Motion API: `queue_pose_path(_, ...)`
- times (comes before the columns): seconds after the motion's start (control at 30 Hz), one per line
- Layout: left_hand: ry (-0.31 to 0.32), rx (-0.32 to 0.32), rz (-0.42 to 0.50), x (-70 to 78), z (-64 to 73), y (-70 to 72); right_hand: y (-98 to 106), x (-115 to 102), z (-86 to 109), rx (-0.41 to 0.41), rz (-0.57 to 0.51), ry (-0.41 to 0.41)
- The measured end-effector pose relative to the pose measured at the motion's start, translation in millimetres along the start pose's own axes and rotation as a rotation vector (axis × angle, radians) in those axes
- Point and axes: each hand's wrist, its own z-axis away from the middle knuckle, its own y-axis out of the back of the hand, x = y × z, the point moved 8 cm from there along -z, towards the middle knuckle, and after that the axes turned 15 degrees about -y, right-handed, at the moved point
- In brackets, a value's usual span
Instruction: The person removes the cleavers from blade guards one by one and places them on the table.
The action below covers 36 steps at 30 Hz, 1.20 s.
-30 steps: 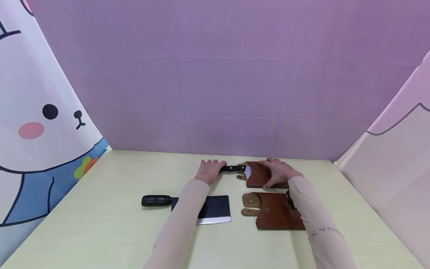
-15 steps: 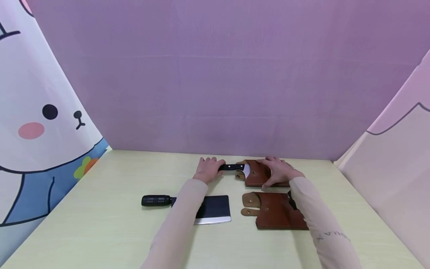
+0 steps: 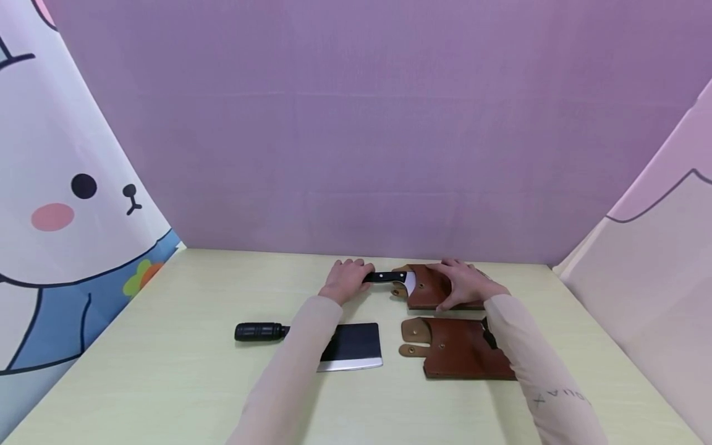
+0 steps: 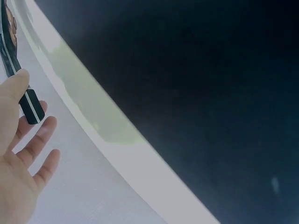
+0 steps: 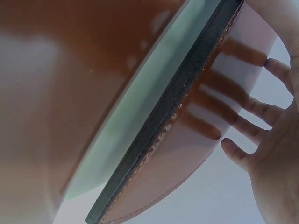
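In the head view, my left hand (image 3: 346, 281) pinches the black riveted handle (image 3: 385, 277) of a kitchen knife near its butt. The left wrist view shows the thumb on the handle (image 4: 32, 106), other fingers behind. Most of the blade is inside a brown leather sheath (image 3: 424, 290); a short silver part shows at the mouth, near the sheath's snap straps. My right hand (image 3: 468, 284) grips the sheath across its width, thumb at the near edge. In the right wrist view the fingertips touch the sheath's glossy leather (image 5: 177, 149) at its far side.
A cleaver (image 3: 356, 343) with a black handle (image 3: 258, 332) lies below my left forearm. A second brown sheath (image 3: 458, 349), straps unfastened, lies partly under my right sleeve. Behind the pale table (image 3: 183, 395) stands a purple backdrop (image 3: 356, 123).
The knife and its sheath shifted slightly left and away, then back a little to the right. My right forearm swung a bit rightward. Both hands keep their hold.
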Motion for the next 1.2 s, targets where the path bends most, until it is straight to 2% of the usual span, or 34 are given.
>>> queue_pose_path(0.13, -0.017, 0.007, -0.013, 1.5, -0.2, 1.6, 0.6, 0.3, 0.9, -0.006, -0.002, -0.02)
queue_pose_path(0.57, -0.062, 0.034, -0.03, 4.2, 1.4, 5.3, 4.5, -3.6, 6.4, 0.011, 0.015, 0.008)
queue_pose_path(1.2, -0.065, 0.091, 0.01, 1.1, 5.9, 10.7, 6.2, -7.9, 9.1, 0.028, -0.003, 0.026)
